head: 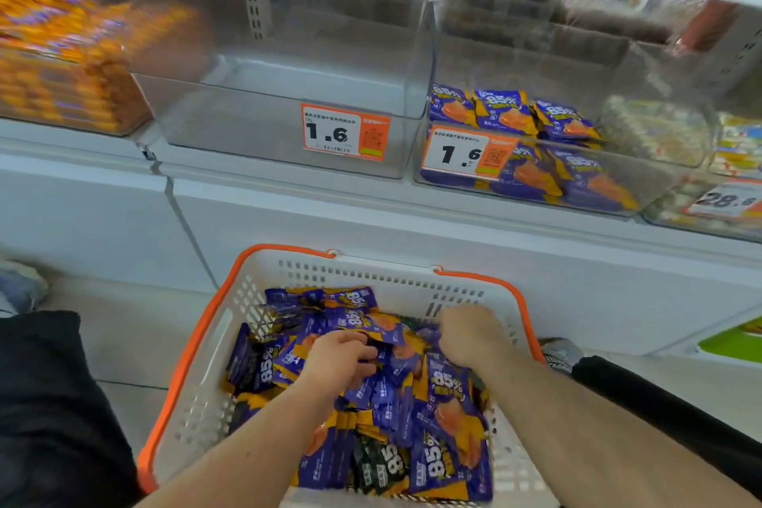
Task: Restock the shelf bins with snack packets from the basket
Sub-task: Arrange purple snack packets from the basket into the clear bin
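A white basket with an orange rim (pixel 181 367) stands on the floor in front of the shelf, piled with purple and yellow snack packets (pixel 447 400). Both my hands are down in the pile. My left hand (pixel 338 359) curls its fingers around packets near the middle. Toward the basket's far right side, my right hand (pixel 470 334) grips packets too. On the shelf above, a clear bin (pixel 288 103) with a 1.6 price tag holds nothing. The clear bin to its right (pixel 532 186) holds several of the same purple packets.
An orange-packet bin (pixel 66 66) sits at the left of the shelf, and a bin of pale wrapped snacks (pixel 659 128) at the right. My dark-clothed knees (pixel 49 404) flank the basket. Someone's shoe (pixel 20 285) is at far left.
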Motion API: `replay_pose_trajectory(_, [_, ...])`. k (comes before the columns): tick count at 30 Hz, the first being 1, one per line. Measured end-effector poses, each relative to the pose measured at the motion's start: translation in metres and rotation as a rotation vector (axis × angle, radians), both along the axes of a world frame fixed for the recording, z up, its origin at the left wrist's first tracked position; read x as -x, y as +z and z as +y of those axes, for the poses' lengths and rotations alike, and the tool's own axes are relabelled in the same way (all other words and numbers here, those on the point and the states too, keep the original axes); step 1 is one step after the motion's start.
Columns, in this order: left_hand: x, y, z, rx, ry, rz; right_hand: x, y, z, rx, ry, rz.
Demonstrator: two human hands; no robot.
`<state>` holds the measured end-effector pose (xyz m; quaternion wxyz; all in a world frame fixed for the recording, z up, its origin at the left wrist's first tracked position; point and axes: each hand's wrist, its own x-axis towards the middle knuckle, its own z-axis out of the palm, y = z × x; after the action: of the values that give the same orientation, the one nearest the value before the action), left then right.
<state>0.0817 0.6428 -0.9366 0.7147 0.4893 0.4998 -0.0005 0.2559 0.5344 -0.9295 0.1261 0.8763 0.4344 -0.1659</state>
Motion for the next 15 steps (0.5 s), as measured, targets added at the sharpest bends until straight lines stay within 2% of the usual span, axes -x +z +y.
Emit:
replay_pose_trajectory(4, [-0.004,0.009,-0.002,0.378,0.230,-0.118,-0.005,0.054,0.007,-0.196,0.088,0.254])
replay_pose_trajectory(6, [-0.005,0.016,0.004,0.573,0.264,-0.202,0.003,0.076,0.009,-0.307,0.215,0.287])
replay_pose_trajectory(8, [-0.005,0.028,0.008,0.661,0.267,-0.317,0.015,0.091,0.007,-0.395,0.312,0.290])
replay_pose_trajectory(10, [-0.006,0.041,0.011,0.622,0.256,-0.430,0.024,0.101,0.003,-0.441,0.417,0.231])
replay_pose_trajectory(12, [-0.009,0.048,0.017,0.445,0.230,-0.517,0.031,0.110,-0.003,-0.397,0.481,0.156])
replay_pose_trajectory(15, [-0.014,0.059,0.028,0.137,0.237,-0.589,0.040,0.126,-0.006,-0.426,0.291,0.148])
